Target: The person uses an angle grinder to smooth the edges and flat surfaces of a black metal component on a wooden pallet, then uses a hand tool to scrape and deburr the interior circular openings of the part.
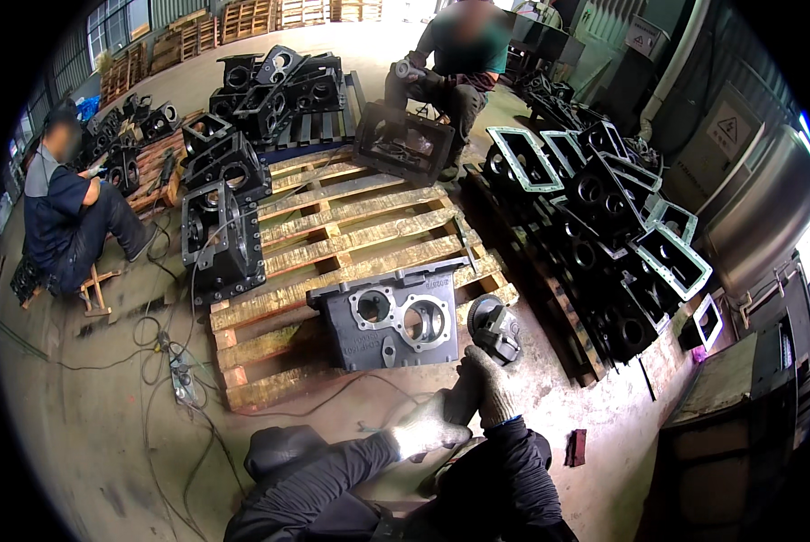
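I hold an angle grinder (495, 332) in front of my knees, its toothed-looking disc and head pointing away from me. Wrapped around its dark body just behind the head is my right hand (492, 390), in a pale knit glove. My left hand (423, 428), gloved too and washed out by glare, grips the rear end of the body; its fingers show only in part. Left of the grinder head, a dark cast gearbox housing (344, 329) rests at the near edge of a wooden pallet (297, 257). Its two machined round openings face me, and the disc is apart from it.
Black housings (220, 239) line the pallet's left side; more (604, 217) are piled at the right. Across the pallet a seated person (459, 63) holds a grinder by another housing (403, 143). Another person (71, 199) sits at left. Cables (166, 361) cross the floor.
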Tool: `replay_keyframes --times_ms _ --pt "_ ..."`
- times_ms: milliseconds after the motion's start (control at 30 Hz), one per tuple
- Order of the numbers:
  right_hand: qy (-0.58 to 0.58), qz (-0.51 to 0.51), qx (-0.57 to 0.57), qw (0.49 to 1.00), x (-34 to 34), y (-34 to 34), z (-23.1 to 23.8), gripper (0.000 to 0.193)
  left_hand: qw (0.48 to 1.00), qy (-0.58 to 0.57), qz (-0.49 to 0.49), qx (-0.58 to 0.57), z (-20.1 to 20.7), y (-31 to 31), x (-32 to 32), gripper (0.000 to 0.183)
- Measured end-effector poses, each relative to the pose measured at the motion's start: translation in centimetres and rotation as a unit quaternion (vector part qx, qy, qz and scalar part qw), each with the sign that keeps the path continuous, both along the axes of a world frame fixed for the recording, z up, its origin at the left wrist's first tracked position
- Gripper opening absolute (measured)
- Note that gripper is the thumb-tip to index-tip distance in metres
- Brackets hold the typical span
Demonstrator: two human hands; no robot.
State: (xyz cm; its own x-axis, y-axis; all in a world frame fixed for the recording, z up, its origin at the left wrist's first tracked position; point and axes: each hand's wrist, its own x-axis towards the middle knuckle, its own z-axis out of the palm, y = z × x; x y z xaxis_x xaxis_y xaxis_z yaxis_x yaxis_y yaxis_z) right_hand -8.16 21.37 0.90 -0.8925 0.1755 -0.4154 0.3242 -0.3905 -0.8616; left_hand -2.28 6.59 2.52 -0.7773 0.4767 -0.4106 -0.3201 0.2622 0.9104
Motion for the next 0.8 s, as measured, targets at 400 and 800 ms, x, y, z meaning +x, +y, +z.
replay_keyframes --times_ms 400,800 --pt "0.140 -0.064 0.235 0.960 -0.5 -1.3 0.2 0.075 0.825 0.531 -0.064 -0.181 -3.0 0.7 0.0 0.030" --pt "0.049 -0.007 0.176 0.983 0.4 -1.2 2.6 0.095 0.993 0.040 0.033 -0.105 -0.4 1.0 1.1 0.065"
